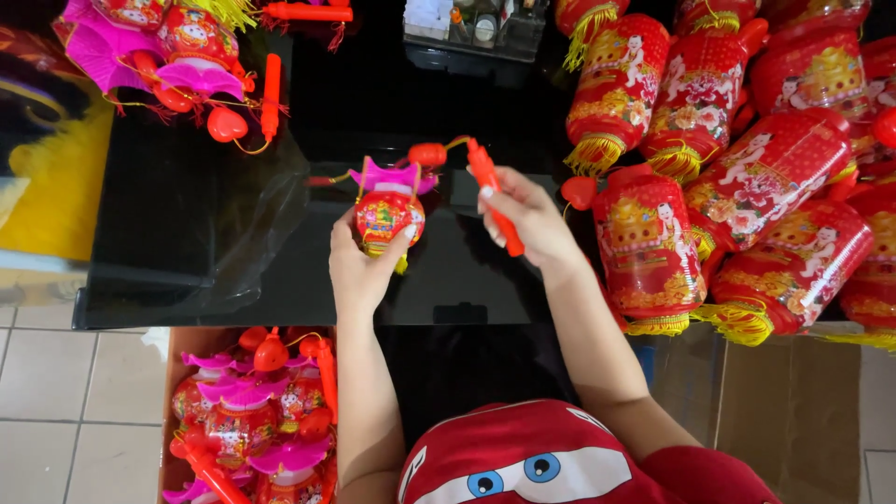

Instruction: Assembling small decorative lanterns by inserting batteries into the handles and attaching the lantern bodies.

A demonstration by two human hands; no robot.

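At the far left of the black table [187, 233], a finished cluster of pink-and-red toy lanterns [177, 56] lies on clear plastic, and below the table's edge a cardboard box [177, 341] holds more of the same kind. Moving inward, my left hand [359, 266] is cupped under the small lantern [389, 217], fingers and thumb wrapped around its round red body, which hangs just above the tabletop with its pink frilled cap on top. I judge it light and thin-walled — easy to dent — so the grip belongs low on the body, not on the frill. A thin cord runs from the cap past a red heart-shaped bead [427, 154] to the red stick handle [495, 196], which my right hand [532, 219] pinches along its length, fingers closed on it. The stick looks stiff and safe to hold firmly; the cord looks slack and apt to snag. Further right lies a heap of large red cylinder lanterns [747, 177] with yellow tassels — soft-sided, I would guess.
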